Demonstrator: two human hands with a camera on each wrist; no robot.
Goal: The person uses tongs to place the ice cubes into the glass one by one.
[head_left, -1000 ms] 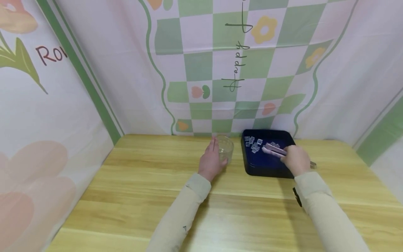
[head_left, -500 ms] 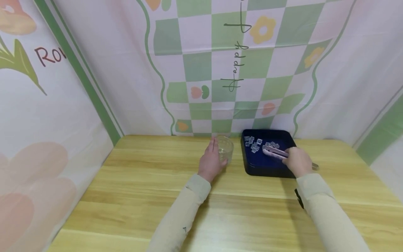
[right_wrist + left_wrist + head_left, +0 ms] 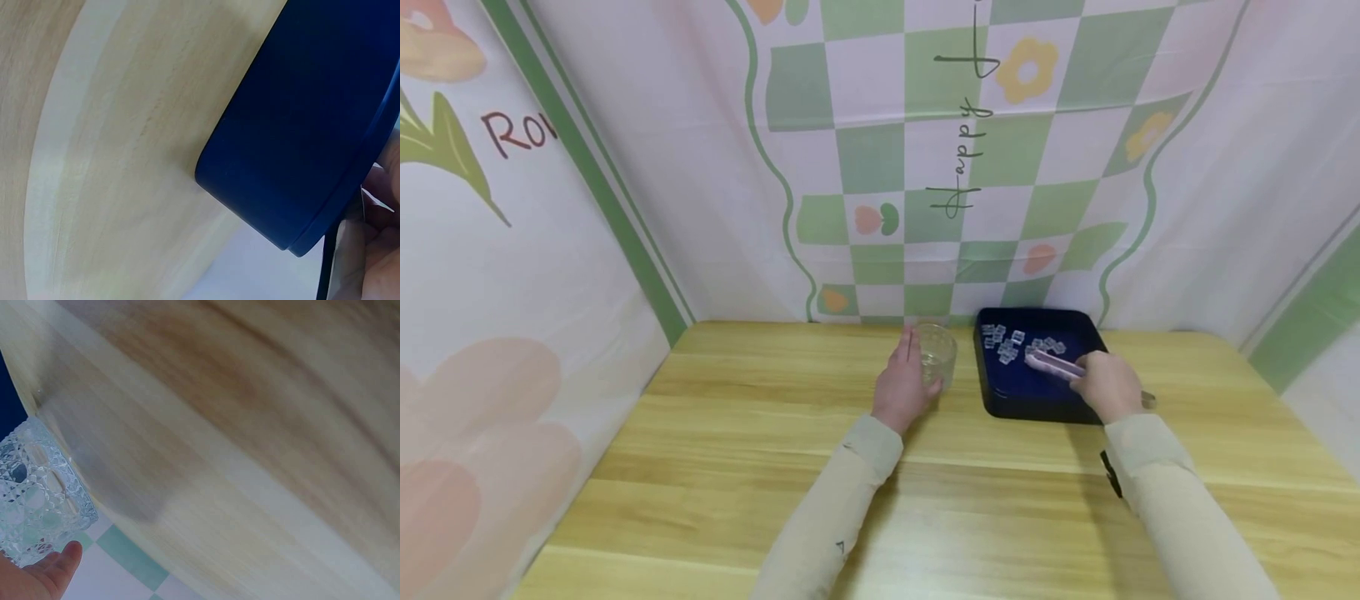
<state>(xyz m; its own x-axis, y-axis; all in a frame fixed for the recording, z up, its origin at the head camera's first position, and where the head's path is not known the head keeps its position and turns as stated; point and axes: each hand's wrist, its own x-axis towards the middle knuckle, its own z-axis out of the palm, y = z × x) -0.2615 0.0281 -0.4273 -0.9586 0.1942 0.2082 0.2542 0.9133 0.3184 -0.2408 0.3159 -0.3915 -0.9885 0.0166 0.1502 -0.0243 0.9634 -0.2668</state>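
In the head view my left hand [image 3: 901, 385] holds a clear glass [image 3: 938, 354] standing on the table, fingers along its left side and thumb at its front. The left wrist view shows the cut pattern of that glass [image 3: 44, 494] and some fingertips beside it. My right hand [image 3: 1108, 385] grips metal tongs [image 3: 1055, 365] over a dark blue tray [image 3: 1026, 404]. Their tips are down among clear cubes [image 3: 1007, 350] in the tray; whether a cube is between the tips I cannot tell. From the right wrist, the tray's outer wall [image 3: 294, 125] hides the tong tips.
Both hands work over a wooden table [image 3: 760, 467]. A patterned cloth [image 3: 932, 167] hangs right behind its back edge, close to the glass and tray. Another printed cloth [image 3: 535, 333] hangs at the left.
The tongs have shifted slightly right and their arms have drawn closer together, over the cubes. My left hand and the glass stay in place.
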